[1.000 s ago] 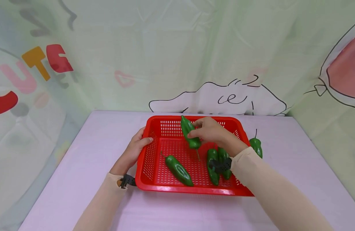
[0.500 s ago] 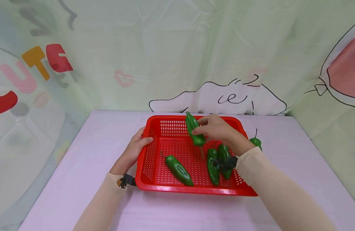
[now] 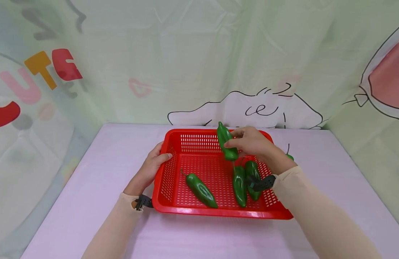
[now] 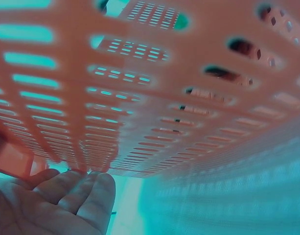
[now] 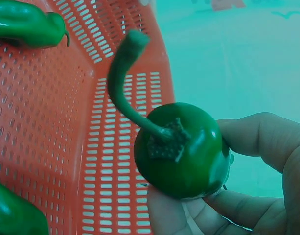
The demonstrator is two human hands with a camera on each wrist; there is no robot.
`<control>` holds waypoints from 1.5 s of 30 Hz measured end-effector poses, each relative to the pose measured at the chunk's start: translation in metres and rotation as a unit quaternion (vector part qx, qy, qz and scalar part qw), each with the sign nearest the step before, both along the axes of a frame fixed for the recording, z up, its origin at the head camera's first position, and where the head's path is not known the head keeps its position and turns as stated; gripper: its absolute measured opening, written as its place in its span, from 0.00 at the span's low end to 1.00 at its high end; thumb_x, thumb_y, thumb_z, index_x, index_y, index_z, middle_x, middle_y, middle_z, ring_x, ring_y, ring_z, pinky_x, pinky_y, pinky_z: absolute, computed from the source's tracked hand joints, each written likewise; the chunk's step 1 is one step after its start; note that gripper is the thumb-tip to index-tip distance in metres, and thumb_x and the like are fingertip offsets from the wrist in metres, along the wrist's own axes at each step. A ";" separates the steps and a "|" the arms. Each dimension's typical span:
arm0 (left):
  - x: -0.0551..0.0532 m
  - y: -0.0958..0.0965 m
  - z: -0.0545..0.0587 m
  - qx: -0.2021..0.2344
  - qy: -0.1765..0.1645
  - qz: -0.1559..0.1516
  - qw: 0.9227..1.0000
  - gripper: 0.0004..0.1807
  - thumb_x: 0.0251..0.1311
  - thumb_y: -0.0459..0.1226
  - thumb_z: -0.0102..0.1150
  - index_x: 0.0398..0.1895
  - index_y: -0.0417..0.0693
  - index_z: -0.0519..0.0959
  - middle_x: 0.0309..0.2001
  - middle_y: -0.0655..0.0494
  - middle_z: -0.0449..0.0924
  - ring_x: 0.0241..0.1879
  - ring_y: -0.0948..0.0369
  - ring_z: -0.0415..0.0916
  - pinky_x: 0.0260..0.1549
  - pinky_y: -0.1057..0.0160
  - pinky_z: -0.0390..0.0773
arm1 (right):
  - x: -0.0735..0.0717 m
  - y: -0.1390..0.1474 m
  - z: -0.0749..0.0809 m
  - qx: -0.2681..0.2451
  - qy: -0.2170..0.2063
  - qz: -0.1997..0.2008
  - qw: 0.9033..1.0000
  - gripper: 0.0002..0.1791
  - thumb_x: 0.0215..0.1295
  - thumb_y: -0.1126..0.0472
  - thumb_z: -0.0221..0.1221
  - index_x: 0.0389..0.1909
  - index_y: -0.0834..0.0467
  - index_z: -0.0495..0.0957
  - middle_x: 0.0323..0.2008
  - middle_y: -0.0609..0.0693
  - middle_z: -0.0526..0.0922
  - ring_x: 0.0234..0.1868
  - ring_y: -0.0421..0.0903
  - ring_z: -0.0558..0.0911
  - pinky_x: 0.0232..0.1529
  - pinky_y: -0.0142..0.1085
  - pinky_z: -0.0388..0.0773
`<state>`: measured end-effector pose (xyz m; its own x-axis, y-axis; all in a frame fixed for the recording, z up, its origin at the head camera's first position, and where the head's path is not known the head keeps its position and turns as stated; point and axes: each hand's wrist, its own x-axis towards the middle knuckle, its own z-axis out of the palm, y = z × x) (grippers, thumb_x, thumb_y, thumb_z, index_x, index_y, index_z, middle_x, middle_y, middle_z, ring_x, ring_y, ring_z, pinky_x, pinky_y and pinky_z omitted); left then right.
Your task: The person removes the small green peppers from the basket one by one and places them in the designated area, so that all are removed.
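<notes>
A red perforated plastic basket point(image 3: 199, 162) stands on the table, its left side held by my left hand point(image 3: 151, 167), thumb over the rim. In the left wrist view that hand's fingers point(image 4: 86, 196) lie against the outer wall. My right hand point(image 3: 251, 142) pinches a green chili pepper point(image 3: 227, 142) above the basket's back right part, tip up and stem down. The right wrist view shows its stem end close up, between thumb and fingers. One pepper point(image 3: 201, 190) lies in the left half of the basket; two more, a near one point(image 3: 240, 187) and its neighbour point(image 3: 253, 172), lie at right.
Outside the basket, to its right, another green pepper point(image 3: 289, 156) is mostly hidden behind my right forearm. A pale lilac cloth covers the table point(image 3: 89, 180). Printed curtains point(image 3: 199, 61) hang at the back and both sides.
My right hand has moved right and slightly back with the pepper. Its forearm now covers more of the pepper outside the basket. The left hand and basket have stayed put.
</notes>
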<state>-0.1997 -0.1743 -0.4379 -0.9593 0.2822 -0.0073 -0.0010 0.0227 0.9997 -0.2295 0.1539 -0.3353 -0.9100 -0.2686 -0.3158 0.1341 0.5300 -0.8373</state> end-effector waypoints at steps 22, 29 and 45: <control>0.000 0.001 0.000 -0.005 -0.004 0.002 1.000 0.35 0.75 0.34 0.48 0.83 0.50 0.52 0.71 0.36 0.68 0.60 0.32 0.77 0.46 0.46 0.87 | 0.003 0.044 0.000 -0.011 0.026 -0.030 0.999 0.32 0.73 0.57 0.61 0.71 0.71 0.68 0.58 0.65 0.80 0.41 0.45 0.86 0.47 0.40 0.89; 0.001 0.001 0.000 -0.009 -0.002 0.005 1.000 0.35 0.75 0.35 0.49 0.82 0.50 0.53 0.70 0.36 0.69 0.60 0.33 0.78 0.46 0.46 0.87 | 0.002 0.060 0.002 -0.001 0.021 -0.042 0.999 0.36 0.75 0.55 0.59 0.74 0.72 0.62 0.63 0.68 0.75 0.43 0.45 0.85 0.47 0.38 0.88; 0.001 0.000 -0.001 -0.004 -0.003 0.004 1.000 0.35 0.75 0.35 0.49 0.82 0.51 0.53 0.70 0.36 0.69 0.60 0.33 0.77 0.47 0.46 0.87 | 0.008 0.087 0.006 0.021 0.031 -0.052 0.998 0.39 0.77 0.50 0.57 0.76 0.72 0.59 0.65 0.70 0.73 0.47 0.48 0.87 0.51 0.40 0.88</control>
<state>-0.1989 -0.1739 -0.4385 -0.9618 0.2735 -0.0156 -0.0075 0.0309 0.9995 -0.2219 0.2413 -0.3298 -0.9505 -0.1588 -0.2670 0.1390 0.5512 -0.8227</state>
